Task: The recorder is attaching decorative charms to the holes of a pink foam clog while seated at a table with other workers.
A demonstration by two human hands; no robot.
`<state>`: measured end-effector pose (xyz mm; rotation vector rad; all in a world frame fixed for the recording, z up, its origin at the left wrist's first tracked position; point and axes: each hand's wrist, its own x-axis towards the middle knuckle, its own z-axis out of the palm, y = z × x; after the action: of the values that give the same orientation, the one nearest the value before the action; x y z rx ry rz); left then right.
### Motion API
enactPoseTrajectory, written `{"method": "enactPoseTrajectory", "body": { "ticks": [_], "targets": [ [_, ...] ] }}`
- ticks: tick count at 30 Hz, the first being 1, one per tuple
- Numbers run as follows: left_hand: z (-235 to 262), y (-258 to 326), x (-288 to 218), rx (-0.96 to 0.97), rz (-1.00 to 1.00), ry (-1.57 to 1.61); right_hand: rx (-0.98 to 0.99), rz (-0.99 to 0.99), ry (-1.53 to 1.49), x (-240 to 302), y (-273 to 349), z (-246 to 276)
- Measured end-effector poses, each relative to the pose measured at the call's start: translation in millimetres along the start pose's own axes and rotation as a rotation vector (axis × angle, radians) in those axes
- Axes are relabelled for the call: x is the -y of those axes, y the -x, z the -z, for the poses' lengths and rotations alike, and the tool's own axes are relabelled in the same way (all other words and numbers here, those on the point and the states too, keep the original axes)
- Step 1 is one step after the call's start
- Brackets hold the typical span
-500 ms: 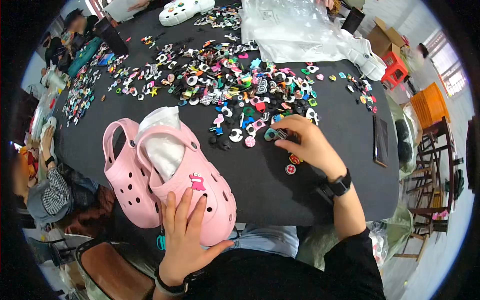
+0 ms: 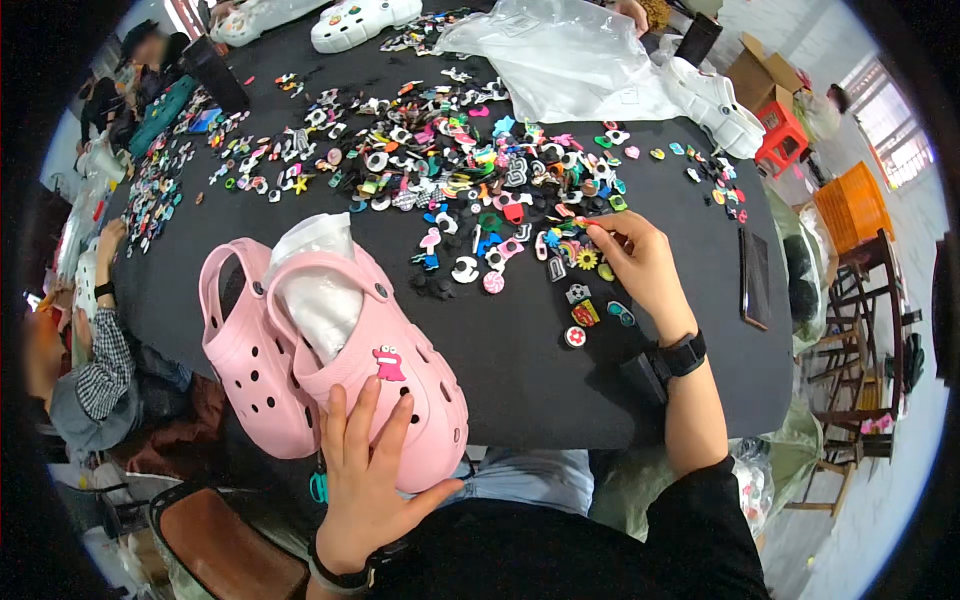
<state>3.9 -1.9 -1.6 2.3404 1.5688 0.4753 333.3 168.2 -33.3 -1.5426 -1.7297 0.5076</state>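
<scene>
Resting flat on the toe of a pink clog point(image 2: 385, 385), the left hand point(image 2: 365, 480) has its fingers spread and released, pressing the shoe at the near edge of the black table point(image 2: 520, 385) without gripping it. The clog's toe overhangs that edge slightly. A pink monster-shaped charm point(image 2: 388, 363) sits in the upper just beyond the fingertips, and white stuffing paper point(image 2: 318, 285) fills the heel opening. A second pink clog point(image 2: 245, 345) lies touching the first on its left side, also at the table edge.

The right hand point(image 2: 640, 262) is out at the near fringe of the scattered shoe charms point(image 2: 470, 170), thumb and fingertips pinched together over a small piece; what they hold is too small to tell. A sunflower charm point(image 2: 586, 259) lies just beside the fingertips, and a few loose charms point(image 2: 583, 313) lie under the palm side. A black wristwatch point(image 2: 682, 355) sits on the right wrist.

Bare black cloth lies between the clogs and the right hand. A dark phone point(image 2: 754, 277) lies near the right table edge. White clogs point(image 2: 715, 105) and clear plastic bags point(image 2: 570, 60) occupy the far side. Another person's checked sleeve point(image 2: 100, 365) shows at the left edge.
</scene>
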Motion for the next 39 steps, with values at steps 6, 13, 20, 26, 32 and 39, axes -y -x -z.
{"method": "enactPoseTrajectory", "body": {
  "ticks": [6, 13, 20, 26, 32, 39],
  "targets": [
    [2.9, -0.4, 0.8, -0.001, -0.006, -0.003, 0.058, -0.016, 0.063, -9.1, 2.0, 15.2],
    [3.3, -0.4, 1.8, 0.029, -0.007, -0.017, 0.077, -0.045, 0.047, -12.6, 3.9, 16.7],
    [3.9, -1.7, -2.1, 0.002, 0.016, -0.01, -0.015, -0.157, -0.055, -19.2, 3.0, 21.5],
    [4.8, -1.8, -2.1, 0.01, 0.022, -0.016, -0.038, -0.087, 0.323, -17.0, 4.4, 29.6],
    [5.9, -1.5, 1.0, 0.021, 0.007, 0.007, 0.017, 0.41, 0.096, -0.3, -9.8, -0.4],
    [5.2, -1.4, -0.2, 0.019, 0.012, 0.005, 0.222, 0.48, 0.208, 4.2, -7.6, -17.2]
  ]
}}
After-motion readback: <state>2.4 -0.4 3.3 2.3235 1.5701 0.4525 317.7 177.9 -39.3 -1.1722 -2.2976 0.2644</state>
